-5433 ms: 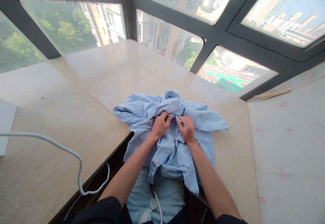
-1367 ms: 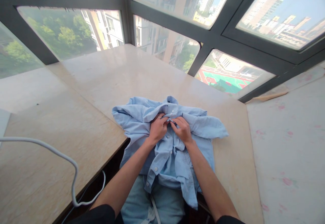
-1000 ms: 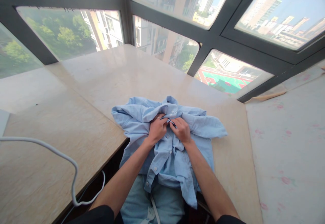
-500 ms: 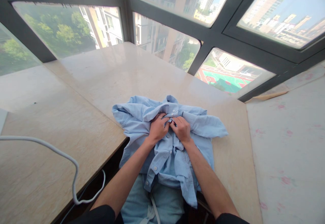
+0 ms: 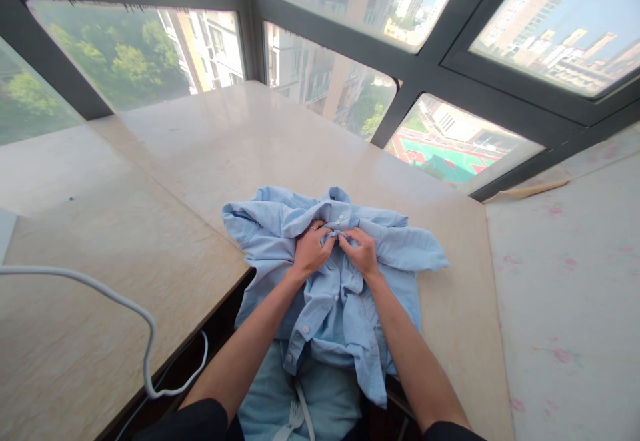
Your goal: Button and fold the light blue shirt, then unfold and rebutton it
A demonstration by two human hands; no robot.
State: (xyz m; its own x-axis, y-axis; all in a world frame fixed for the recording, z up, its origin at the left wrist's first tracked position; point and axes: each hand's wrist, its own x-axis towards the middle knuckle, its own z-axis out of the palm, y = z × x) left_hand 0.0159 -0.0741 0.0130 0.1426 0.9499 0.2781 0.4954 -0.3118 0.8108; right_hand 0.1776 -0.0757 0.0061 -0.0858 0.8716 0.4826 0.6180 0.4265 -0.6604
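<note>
A light blue button-up shirt [image 5: 400, 247] lies spread and rumpled, collar away from me, its lower edge hanging over the counter's front edge. My left hand [image 5: 311, 251], with a ring on one finger, pinches the shirt's front opening below the top buttons. Close beside it, my right hand [image 5: 359, 252] grips the other side of the opening between thumb and fingers. The two sets of fingertips almost meet on the placket; any button between them is hidden. Further down, the front parts, and white buttons [image 5: 306, 329] show along the left-hand edge.
A pale stone-look counter [image 5: 210, 141] runs under the windows. On the left a white cable [image 5: 100, 286] loops over the counter's edge. Dark window frames [image 5: 420, 67] stand behind, and a flowered wall [image 5: 565, 281] closes off the right side.
My right hand's fingers have shifted slightly and its thumb now shows more clearly at the placket. The left hand and the shirt have stayed nearly in place.
</note>
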